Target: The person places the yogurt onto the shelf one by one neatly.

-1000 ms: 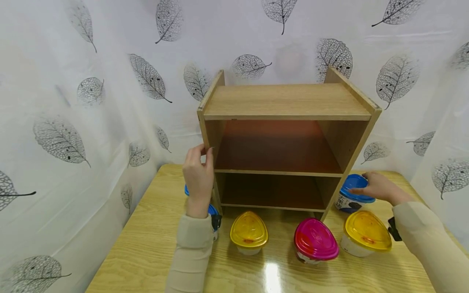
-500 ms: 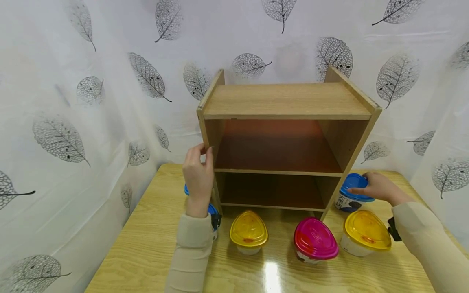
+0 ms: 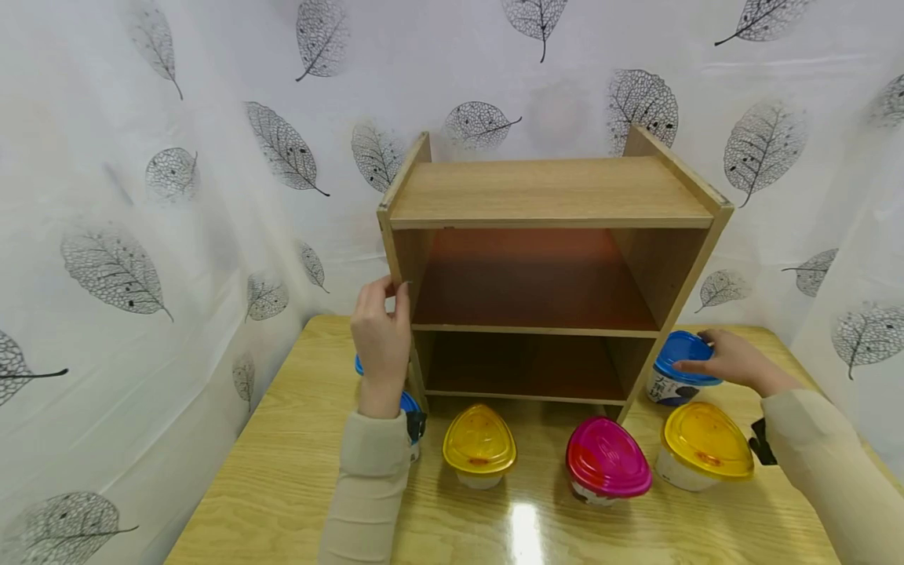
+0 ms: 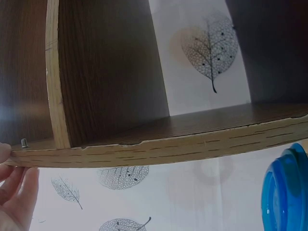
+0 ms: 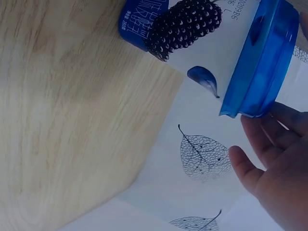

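A wooden shelf unit [image 3: 540, 331] stands on the table. My left hand [image 3: 382, 337] pinches the front edge of its left side panel between thumb and fingers; in the left wrist view the fingers [image 4: 23, 197] lie around that panel's edge. Right of the unit is a tub with a blue lid [image 3: 681, 357], its white label [image 5: 204, 45] printed with a dark berry. My right hand [image 3: 738, 362] holds this tub by its lid, thumb on one side and fingers on the other. In the right wrist view the fingertips [image 5: 257, 130] meet the lid's rim.
In front of the unit stand a yellow-lidded tub [image 3: 480, 443], a magenta-lidded tub [image 3: 609, 459] and another yellow-lidded tub [image 3: 708, 441] below the right hand. Blue-lidded tubs [image 3: 410, 402] are partly hidden behind the left arm. A leaf-patterned curtain [image 3: 212, 259] hangs behind the table [image 3: 282, 471].
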Motion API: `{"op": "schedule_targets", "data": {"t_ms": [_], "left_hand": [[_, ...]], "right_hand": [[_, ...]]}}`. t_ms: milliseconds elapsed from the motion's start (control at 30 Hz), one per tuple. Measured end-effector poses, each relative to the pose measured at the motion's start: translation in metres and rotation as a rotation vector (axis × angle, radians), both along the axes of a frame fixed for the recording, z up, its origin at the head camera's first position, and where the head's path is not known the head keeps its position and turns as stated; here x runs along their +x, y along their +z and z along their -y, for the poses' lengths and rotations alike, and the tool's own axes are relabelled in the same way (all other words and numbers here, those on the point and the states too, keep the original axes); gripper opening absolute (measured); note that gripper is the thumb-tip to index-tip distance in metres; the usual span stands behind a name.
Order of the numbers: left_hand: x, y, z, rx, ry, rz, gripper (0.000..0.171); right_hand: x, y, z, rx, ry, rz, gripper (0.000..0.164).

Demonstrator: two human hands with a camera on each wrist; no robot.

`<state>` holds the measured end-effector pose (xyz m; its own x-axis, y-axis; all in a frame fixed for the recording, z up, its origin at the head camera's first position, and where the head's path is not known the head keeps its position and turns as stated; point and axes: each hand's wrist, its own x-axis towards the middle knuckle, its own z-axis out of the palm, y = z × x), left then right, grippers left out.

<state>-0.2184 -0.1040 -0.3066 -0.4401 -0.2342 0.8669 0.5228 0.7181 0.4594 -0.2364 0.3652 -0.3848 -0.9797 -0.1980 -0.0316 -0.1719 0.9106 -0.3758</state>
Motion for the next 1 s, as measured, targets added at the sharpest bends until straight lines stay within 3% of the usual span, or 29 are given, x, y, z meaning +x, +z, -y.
{"op": "schedule_targets", "data": {"t_ms": [267, 533, 733, 1000], "left_hand": [[0.000, 0.001, 0.001, -0.002, 0.001, -0.008, 0.018], [0.000, 0.001, 0.003, 0.001, 0.008, -0.016, 0.018], [0.000, 0.002, 0.004, 0.006, 0.014, -0.025, 0.017], [0.000, 0.003, 0.005, 0.000, 0.017, -0.030, 0.017]], "right_hand": [[0.012, -0.014, -0.015, -0.171, -0.036, 0.010, 0.080], [0.025, -0.038, -0.027, -0.435, -0.093, 0.110, 0.077], [0.029, -0.055, -0.031, -0.496, -0.098, 0.131, 0.076], [0.029, -0.074, -0.027, -0.520, -0.065, 0.086, 0.067]]}}
